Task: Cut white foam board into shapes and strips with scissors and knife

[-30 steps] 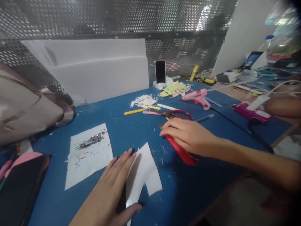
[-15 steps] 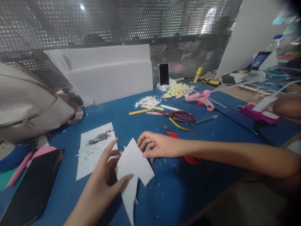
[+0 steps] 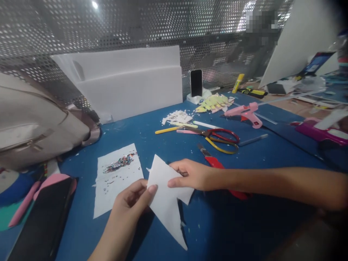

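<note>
A white cut-out piece of board or stiff paper (image 3: 165, 203), with pointed corners and a notch on its right side, is held between both hands above the blue table. My left hand (image 3: 133, 203) pinches its left edge, thumb on top and fingers behind. From the right, my right hand (image 3: 191, 175) grips the upper right edge with the thumb on the face; its other fingers are partly hidden. Left of the piece lies a white sheet (image 3: 114, 185) carrying a heap of multicoloured sequins or glitter bits (image 3: 121, 163). Under my right forearm is a red utility knife (image 3: 214, 162).
Scissors (image 3: 221, 139), markers (image 3: 167, 130), white scraps (image 3: 178, 117) and a pink glue gun (image 3: 244, 113) lie beyond my hands. A phone (image 3: 196, 83) stands at the back. Left are a bag (image 3: 35, 119) and a dark flat device (image 3: 43, 214). A purple power strip (image 3: 320, 131) sits far right.
My left thumb and fingers have closed on the piece's edge, and my right hand has taken hold of its upper right side. The piece has turned, its lower point swinging right. The view has shifted slightly.
</note>
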`<state>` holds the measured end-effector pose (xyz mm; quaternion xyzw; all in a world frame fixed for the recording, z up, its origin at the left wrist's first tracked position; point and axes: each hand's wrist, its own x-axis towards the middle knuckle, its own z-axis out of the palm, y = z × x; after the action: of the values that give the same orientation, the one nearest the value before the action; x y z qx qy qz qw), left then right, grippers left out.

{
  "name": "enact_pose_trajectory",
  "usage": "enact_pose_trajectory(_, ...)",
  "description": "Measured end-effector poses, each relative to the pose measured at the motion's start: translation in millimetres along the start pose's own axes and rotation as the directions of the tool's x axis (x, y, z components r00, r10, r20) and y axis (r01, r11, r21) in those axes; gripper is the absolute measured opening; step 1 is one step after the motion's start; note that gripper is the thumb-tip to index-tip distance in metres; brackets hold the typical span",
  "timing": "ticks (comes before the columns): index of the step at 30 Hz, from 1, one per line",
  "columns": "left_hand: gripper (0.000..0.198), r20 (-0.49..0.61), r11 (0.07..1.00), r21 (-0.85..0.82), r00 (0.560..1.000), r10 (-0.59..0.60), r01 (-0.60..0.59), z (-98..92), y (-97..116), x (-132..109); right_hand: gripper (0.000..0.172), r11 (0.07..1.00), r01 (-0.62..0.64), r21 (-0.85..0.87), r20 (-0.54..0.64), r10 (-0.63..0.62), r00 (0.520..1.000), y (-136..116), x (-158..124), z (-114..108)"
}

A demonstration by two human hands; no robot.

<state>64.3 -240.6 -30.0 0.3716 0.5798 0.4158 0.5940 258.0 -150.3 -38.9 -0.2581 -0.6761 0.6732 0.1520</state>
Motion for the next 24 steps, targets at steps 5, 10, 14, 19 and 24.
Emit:
enact_pose_trajectory(5,0.03,0.07,0.99,-0.088,0.992,-0.107,0.113,-4.8,4.4,5.4,0.032,0.998,-0.048,-0.035,0.007,0.048,0.999,-6.1,-3.3,-0.9)
enact_pose_trajectory(10,0.028,0.107,0.983,-0.095,0.983,-0.148,0.158,-8.3,5.4,8.5,0.026,0.996,-0.018,-0.087,0.019,0.02,1.0,-11.9,-4.9,-1.5)
enact_pose_trajectory(14,0.027,0.106,0.982,-0.089,0.982,-0.157,0.167,-10.9,5.2,9.0,0.029,0.997,-0.006,-0.071,0.032,0.009,0.999,-10.4,-6.1,-2.2)
enact_pose_trajectory(19,0.028,0.124,0.983,-0.067,0.979,-0.163,0.172,-11.8,5.8,8.8,0.029,0.997,0.007,-0.071,0.036,-0.004,0.999,-9.8,-6.8,-2.7)
enact_pose_trajectory(24,0.03,0.127,0.982,-0.041,0.976,-0.179,0.186,-13.9,6.2,8.5,0.03,0.999,-0.017,-0.03,0.047,0.019,0.999,-11.5,-6.3,-3.0)
